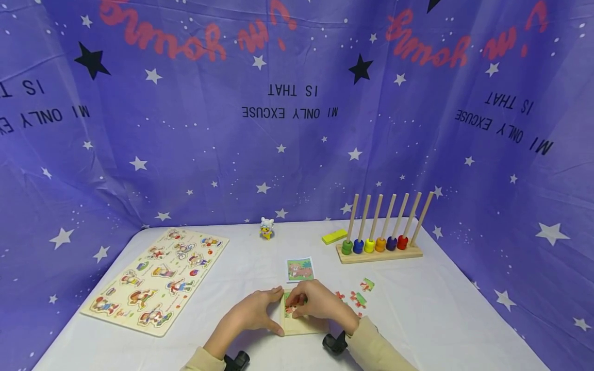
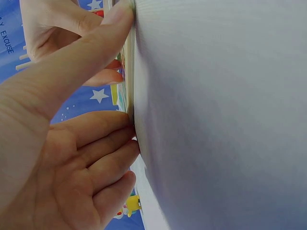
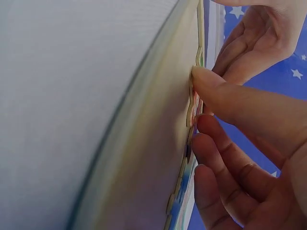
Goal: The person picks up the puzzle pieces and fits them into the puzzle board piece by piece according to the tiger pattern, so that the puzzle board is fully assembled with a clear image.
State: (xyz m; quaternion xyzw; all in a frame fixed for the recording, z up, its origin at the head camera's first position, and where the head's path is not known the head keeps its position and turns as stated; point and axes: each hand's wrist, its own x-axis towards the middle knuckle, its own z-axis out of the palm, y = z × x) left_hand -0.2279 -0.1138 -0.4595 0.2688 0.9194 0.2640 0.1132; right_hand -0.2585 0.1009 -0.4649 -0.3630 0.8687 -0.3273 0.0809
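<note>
A shallow wooden puzzle tray (image 1: pixel 303 325) lies on the table in front of me. My left hand (image 1: pixel 254 310) holds it along its left side, thumb at the near corner and fingertips at the far corner. Over the tray, my right hand (image 1: pixel 317 303) pinches a red and green puzzle piece (image 1: pixel 290 309) between thumb and fingers. In the right wrist view, the thumb meets the edge of the piece (image 3: pixel 194 108), beside other pieces along the tray. Loose puzzle pieces (image 1: pixel 358 299) lie right of the tray, partly hidden by the right hand. Beyond it is a picture card (image 1: pixel 300 269) showing a spotted animal.
A large wooden peg puzzle board (image 1: pixel 158 281) fills the table's left. At the back stand a small toy figure (image 1: pixel 266 228), a yellow block (image 1: pixel 334 236) and a rack of upright pegs (image 1: pixel 380 252) with coloured beads. A purple starry cloth (image 1: pixel 297 154) hangs behind.
</note>
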